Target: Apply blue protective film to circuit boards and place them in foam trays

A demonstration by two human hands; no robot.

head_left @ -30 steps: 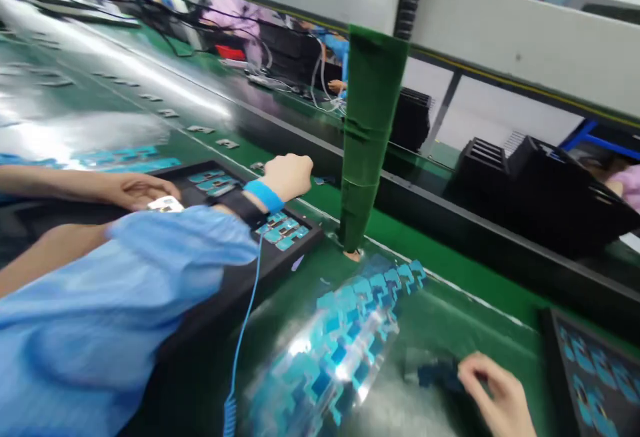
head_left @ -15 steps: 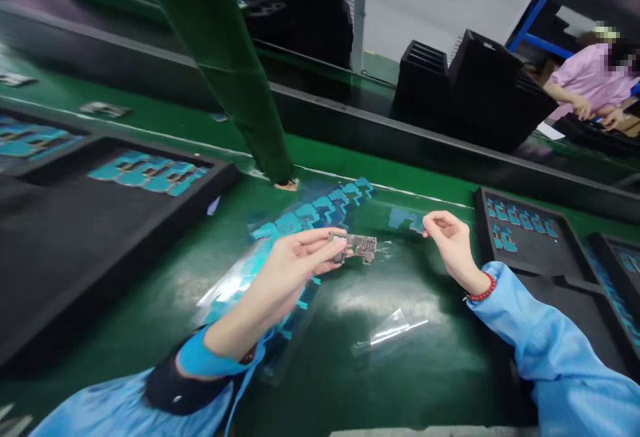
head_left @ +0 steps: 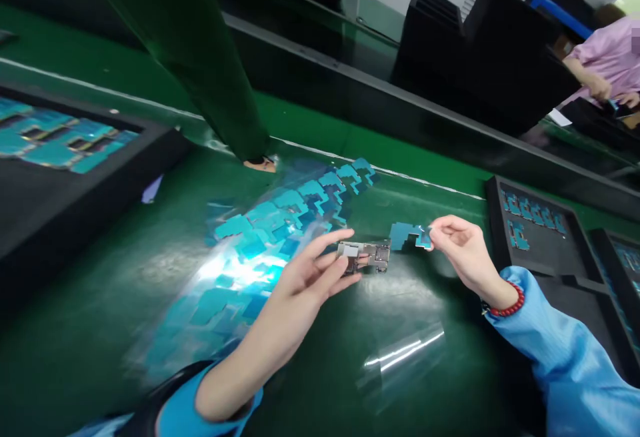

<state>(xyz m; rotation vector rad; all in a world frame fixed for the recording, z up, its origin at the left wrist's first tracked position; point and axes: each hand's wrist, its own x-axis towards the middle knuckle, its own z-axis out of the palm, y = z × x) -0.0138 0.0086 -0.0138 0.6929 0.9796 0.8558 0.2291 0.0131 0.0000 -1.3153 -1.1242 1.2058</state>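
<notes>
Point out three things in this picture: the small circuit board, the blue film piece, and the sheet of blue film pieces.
Circuit board (head_left: 364, 255), head view: middle of the board, held in the left hand's fingertips.
Blue film piece (head_left: 406, 234), head view: its flat middle, pinched by the right hand.
Sheet of blue film pieces (head_left: 260, 237), head view: middle of the sheet.

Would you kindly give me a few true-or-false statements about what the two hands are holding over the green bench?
1. The left hand holds a small metal circuit board at its fingers. True.
2. The right hand pinches a red sticker. False: it pinches a blue film piece.
3. A sheet of blue film pieces lies on the green bench beyond the left hand. True.
4. The right wrist is bare. False: it wears a red bead bracelet.
5. The black tray on the right holds no parts. False: blue pieces lie in it.
</notes>
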